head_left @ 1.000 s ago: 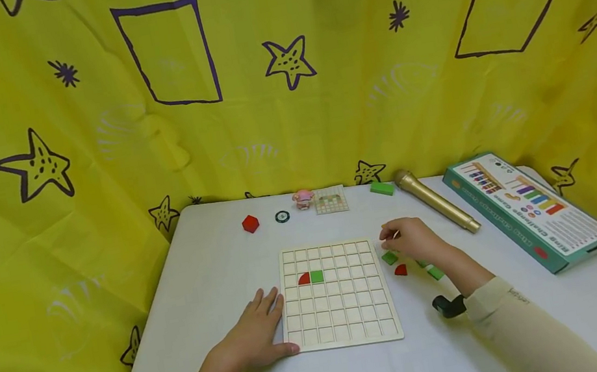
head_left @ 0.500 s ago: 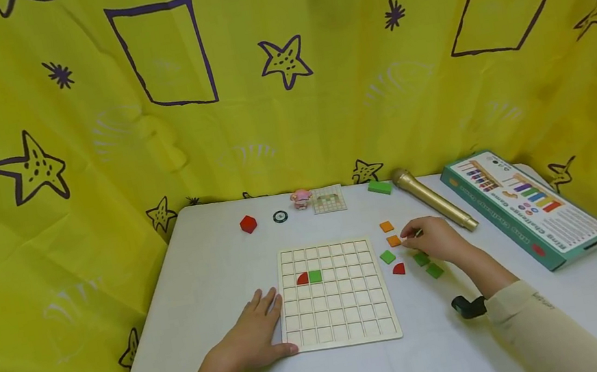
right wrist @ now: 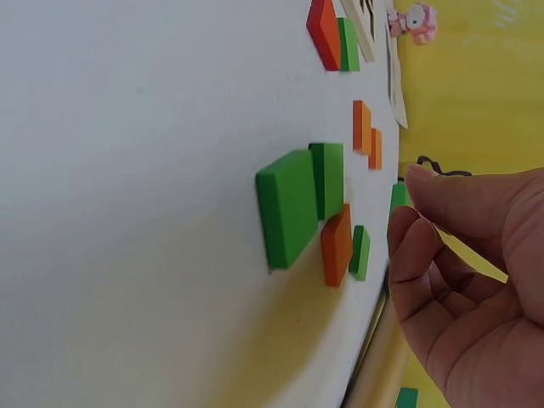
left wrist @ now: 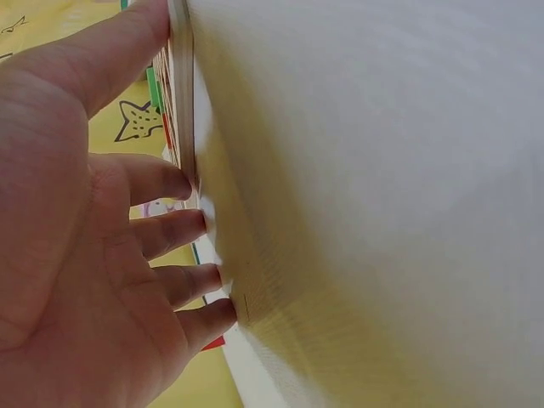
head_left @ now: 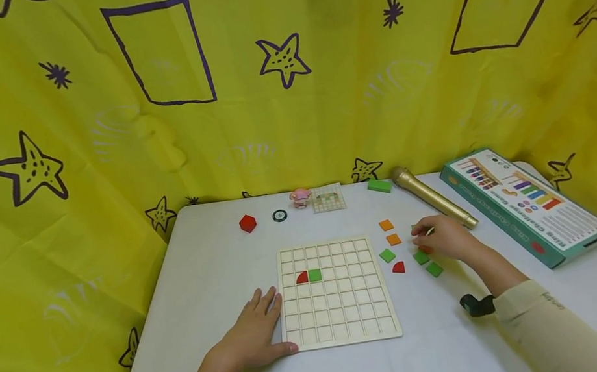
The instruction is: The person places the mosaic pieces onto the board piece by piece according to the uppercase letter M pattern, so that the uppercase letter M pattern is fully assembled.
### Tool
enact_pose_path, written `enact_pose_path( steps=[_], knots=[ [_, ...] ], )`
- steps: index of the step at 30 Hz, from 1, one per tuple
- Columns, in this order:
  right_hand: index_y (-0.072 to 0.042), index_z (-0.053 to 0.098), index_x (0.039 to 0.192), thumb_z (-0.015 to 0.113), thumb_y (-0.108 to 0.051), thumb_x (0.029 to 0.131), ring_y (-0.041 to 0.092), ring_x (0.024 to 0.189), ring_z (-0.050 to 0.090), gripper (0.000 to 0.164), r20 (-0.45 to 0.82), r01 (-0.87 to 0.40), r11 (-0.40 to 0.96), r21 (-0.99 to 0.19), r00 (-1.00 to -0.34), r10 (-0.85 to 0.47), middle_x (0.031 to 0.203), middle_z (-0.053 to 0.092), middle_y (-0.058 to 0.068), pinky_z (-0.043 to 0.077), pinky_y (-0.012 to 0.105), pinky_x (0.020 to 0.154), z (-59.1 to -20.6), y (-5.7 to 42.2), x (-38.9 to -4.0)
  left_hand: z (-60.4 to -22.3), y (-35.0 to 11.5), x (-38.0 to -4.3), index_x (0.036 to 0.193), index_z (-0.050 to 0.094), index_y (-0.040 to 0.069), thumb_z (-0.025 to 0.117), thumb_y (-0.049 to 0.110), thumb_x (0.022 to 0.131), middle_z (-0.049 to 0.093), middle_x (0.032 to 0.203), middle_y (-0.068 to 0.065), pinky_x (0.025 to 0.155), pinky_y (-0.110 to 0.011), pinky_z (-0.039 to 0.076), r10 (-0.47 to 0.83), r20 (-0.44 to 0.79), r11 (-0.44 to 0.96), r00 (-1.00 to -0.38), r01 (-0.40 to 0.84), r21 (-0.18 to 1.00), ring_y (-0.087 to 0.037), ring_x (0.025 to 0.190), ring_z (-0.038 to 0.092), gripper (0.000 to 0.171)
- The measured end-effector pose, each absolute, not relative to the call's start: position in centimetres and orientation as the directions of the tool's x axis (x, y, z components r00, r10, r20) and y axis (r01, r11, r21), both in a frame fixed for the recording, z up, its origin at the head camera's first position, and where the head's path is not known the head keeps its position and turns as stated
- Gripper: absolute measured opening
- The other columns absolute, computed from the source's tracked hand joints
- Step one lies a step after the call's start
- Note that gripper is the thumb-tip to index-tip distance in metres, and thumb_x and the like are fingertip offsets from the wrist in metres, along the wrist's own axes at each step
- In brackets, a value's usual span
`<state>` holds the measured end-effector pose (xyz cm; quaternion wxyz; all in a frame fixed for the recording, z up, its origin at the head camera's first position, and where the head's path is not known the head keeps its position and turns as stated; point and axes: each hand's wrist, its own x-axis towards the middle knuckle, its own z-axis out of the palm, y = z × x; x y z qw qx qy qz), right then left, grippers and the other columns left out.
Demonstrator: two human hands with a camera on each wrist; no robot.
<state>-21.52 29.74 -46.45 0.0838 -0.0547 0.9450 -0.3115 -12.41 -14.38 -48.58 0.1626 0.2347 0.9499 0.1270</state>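
A pale square grid board (head_left: 331,312) lies flat on the table, with a red quarter-circle tile (head_left: 302,277) and a green square tile (head_left: 315,275) in adjoining cells. My left hand (head_left: 255,335) rests with spread fingers at the board's left edge; its fingertips touch the edge in the left wrist view. Right of the board, my right hand (head_left: 443,237) hovers over loose tiles, thumb and index close together with nothing visible between them. Beneath it lie an orange-red tile (right wrist: 337,246) and green tiles (right wrist: 287,208), partly hidden by the hand in the head view.
Two orange tiles (head_left: 393,239), a green tile (head_left: 387,256) and a red quarter-circle (head_left: 398,268) lie right of the board. Farther back are a red polyhedron (head_left: 247,223), round chip (head_left: 280,215), pink figurine (head_left: 300,197), pattern card (head_left: 327,198), green block (head_left: 379,186), gold microphone (head_left: 437,199) and game box (head_left: 527,207).
My right hand has moved right and slightly nearer over the loose tiles, uncovering two orange tiles. My left hand has kept its place at the board.
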Motion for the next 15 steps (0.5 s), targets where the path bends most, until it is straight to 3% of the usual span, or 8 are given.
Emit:
enact_pose_path(
  steps=[9, 15],
  knots=[
    [0.0, 0.074, 0.101, 0.075, -0.015, 0.091, 0.023, 0.083, 0.057, 0.018, -0.087, -0.081, 0.792, -0.605, -0.982, -0.167, 0.087, 0.065, 0.004, 0.047, 0.034, 0.069, -47.2, 31.5, -21.0, -48.4, -14.3, -12.4, 0.154, 0.035, 0.0, 0.072, 0.062, 0.083, 0.026, 0.164, -0.015, 0.118, -0.055, 0.025, 0.48, -0.254, 0.863, -0.839, 0.401, 0.307, -0.043, 0.15, 0.015, 0.101],
    [-0.001, 0.073, 0.105, 0.075, -0.014, 0.091, 0.024, 0.084, 0.055, 0.019, -0.135, -0.044, 0.79, -0.612, -0.978, -0.159, 0.089, 0.064, 0.006, 0.045, 0.034, 0.07, -47.6, 32.0, -20.8, -48.5, -14.3, -12.4, 0.154, 0.035, -0.001, 0.072, 0.061, 0.083, 0.026, 0.164, -0.016, 0.118, -0.055, 0.024, 0.484, -0.25, 0.86, -0.839, 0.403, 0.313, -0.043, 0.151, 0.014, 0.101]
  ],
)
